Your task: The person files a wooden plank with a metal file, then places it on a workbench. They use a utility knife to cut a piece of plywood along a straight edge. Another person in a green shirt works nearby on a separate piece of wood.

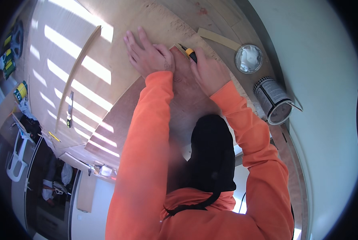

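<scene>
Gripping a yellow-and-black utility knife [189,52], the right hand [209,72] is closed round its handle, blade tip against the pale plywood sheet [107,36] at the far middle of the table [119,132]. Just left of it, the left hand [147,56] lies flat with fingers spread, pressing the sheet down. How much of a cut is made cannot be told; the hands hide the line. Farther right lie a thin wooden strip [219,39], an open tin of white paste [248,58] and a can on its side [274,100].
</scene>
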### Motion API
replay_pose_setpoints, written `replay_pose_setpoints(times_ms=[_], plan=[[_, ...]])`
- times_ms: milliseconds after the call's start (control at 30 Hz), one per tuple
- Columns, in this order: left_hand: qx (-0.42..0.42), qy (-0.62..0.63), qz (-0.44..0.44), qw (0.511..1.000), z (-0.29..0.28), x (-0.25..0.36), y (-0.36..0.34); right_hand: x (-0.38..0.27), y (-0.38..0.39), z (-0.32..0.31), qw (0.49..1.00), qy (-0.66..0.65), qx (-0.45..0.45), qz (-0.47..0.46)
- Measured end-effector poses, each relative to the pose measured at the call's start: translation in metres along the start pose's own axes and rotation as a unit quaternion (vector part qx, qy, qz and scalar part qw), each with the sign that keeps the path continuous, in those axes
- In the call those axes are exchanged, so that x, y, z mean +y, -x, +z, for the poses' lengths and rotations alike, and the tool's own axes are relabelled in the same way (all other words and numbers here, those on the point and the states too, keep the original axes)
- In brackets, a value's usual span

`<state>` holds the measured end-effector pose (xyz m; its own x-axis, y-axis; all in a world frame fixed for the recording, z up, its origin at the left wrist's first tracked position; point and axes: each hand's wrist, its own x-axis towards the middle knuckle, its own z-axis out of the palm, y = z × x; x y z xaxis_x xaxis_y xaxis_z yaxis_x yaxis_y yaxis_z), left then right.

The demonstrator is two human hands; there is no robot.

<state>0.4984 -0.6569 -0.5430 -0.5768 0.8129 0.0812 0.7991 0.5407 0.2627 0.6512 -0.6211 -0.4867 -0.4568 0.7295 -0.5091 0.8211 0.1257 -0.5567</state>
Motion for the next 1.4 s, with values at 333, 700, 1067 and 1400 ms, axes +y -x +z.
replay_pose_setpoints(times_ms=[333, 700, 1067, 1400], plan=[[0.005, -0.004, -0.003, 1.000, 0.003, -0.001, -0.001, -0.008, -0.010, -0.007, 0.998, 0.043, -0.030, -0.028], [-0.002, -0.008, 0.000, 1.000, 0.001, -0.002, -0.003, 0.004, 0.023, -0.008, 0.994, 0.038, -0.091, 0.041], [-0.005, 0.003, -0.005, 1.000, 0.000, 0.001, -0.002, 0.023, 0.089, -0.019, 0.983, 0.038, -0.132, 0.122], [-0.039, 0.000, -0.029, 0.999, -0.007, -0.001, -0.003, -0.007, 0.036, -0.048, 0.951, -0.285, 0.058, 0.102]])
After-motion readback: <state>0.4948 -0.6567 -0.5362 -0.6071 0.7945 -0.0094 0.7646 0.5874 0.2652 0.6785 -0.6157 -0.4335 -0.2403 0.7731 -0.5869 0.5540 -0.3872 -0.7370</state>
